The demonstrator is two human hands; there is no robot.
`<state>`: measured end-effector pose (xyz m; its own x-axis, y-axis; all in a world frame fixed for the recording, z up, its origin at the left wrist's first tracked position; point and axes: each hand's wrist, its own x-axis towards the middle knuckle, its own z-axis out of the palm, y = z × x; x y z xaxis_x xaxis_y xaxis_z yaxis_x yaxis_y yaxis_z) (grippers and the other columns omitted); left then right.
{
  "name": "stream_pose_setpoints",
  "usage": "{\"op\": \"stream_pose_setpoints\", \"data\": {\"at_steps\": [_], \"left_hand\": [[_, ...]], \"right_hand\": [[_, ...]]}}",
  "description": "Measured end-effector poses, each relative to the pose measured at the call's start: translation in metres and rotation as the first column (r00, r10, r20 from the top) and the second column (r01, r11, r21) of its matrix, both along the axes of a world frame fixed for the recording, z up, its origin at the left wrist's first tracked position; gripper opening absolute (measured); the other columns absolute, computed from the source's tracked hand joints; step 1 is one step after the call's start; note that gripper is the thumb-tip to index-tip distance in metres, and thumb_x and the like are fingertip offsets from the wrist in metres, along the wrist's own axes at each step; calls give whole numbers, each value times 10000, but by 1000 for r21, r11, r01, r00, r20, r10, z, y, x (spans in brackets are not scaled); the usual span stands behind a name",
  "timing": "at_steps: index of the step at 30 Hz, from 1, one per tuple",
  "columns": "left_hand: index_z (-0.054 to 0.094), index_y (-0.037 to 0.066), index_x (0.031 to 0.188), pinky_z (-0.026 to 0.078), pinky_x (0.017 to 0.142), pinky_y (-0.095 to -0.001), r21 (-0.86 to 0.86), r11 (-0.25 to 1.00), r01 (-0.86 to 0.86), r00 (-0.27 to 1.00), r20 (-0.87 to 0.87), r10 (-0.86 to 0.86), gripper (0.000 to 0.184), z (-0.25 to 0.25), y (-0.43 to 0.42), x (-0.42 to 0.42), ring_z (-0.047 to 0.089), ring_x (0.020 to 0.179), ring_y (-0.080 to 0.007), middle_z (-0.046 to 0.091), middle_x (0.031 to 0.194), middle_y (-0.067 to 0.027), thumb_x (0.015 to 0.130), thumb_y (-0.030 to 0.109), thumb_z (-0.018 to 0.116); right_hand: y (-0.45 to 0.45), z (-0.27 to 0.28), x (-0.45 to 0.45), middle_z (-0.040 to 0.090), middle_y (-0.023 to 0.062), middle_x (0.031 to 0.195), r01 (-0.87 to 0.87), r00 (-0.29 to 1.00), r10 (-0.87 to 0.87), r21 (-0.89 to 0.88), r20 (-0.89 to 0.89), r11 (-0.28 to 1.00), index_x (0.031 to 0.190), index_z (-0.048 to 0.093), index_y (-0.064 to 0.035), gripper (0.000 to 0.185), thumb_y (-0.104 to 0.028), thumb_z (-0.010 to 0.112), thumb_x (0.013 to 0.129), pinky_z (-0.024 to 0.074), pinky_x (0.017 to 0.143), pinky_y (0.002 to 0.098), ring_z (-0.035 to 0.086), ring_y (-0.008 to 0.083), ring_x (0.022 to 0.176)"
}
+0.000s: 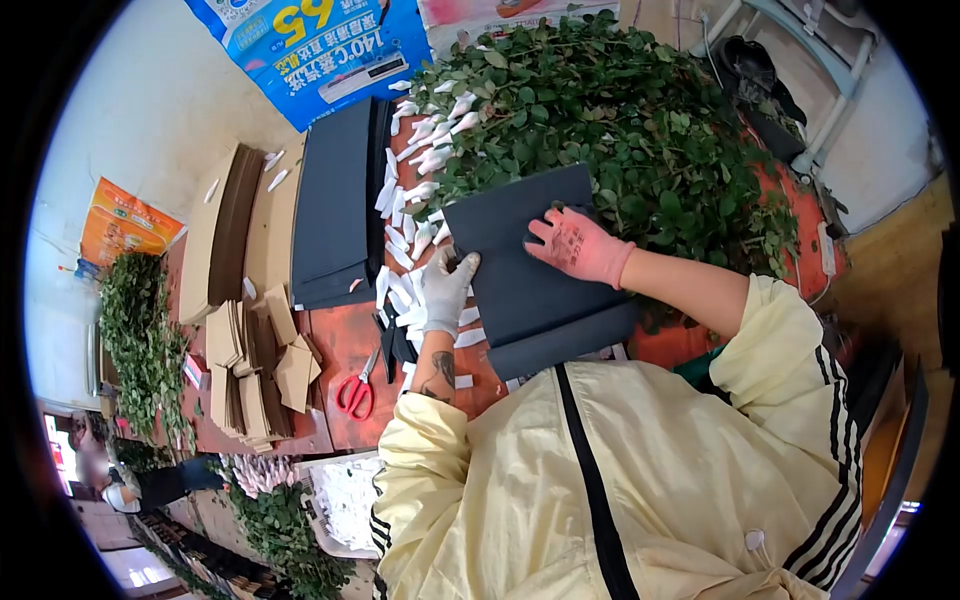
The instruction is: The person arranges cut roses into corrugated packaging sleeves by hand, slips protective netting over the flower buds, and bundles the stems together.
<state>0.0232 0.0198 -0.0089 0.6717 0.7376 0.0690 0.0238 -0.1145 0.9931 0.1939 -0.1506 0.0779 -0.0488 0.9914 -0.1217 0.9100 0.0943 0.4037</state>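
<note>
A black sheet (530, 290) lies in front of me, its near end curled over in a roll. My left hand (446, 290), in a whitish glove, is at the sheet's left edge, thumb apart from the fingers. On the sheet's right part rests my right hand (578, 246) in a pink glove, its fingertips curled down onto the surface; whether it pinches the sheet is hidden. White-wrapped flower heads (433, 160) and loose white sleeves (399, 208) lie beyond and beside the left hand. Leafy stems (600, 110) are piled behind the sheet.
Red scissors (356, 395) and a black-handled tool (388, 335) lie left of the sheet. Farther left are stacked black sheets (340, 200), cardboard sheets (218, 235) and small cardboard pieces (245, 385). A white basket (345, 500) stands below. A person (150, 485) is at the far left.
</note>
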Motion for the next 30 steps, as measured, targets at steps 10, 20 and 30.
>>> {"op": "stream_pose_setpoints", "data": {"at_steps": [10,20,30], "left_hand": [[631,39,933,451,796,-406,251,955,-160,933,-276,229,301,16,-4,-23,601,872,-315,628,884,-161,770,292,642],[596,120,1082,465,756,-422,672,740,27,643,-579,502,366,17,16,-194,580,873,-326,601,964,-134,720,167,613],[560,248,1149,321,1029,-447,631,69,772,631,-775,27,364,7,72,-176,376,1253,-245,443,1302,-57,787,215,551]], "right_hand": [[5,-18,-35,476,104,1322,32,970,13,181,-242,983,1250,500,-139,474,-392,494,850,316,1019,387,453,269,1189],[3,-42,-26,396,144,1358,197,692,-239,-140,-682,970,1268,478,-126,500,-412,435,860,266,1058,383,375,293,1234],[14,-8,-38,446,158,1259,57,943,-70,-48,-325,997,1210,516,-89,488,-404,471,840,359,957,375,449,306,1115]]}}
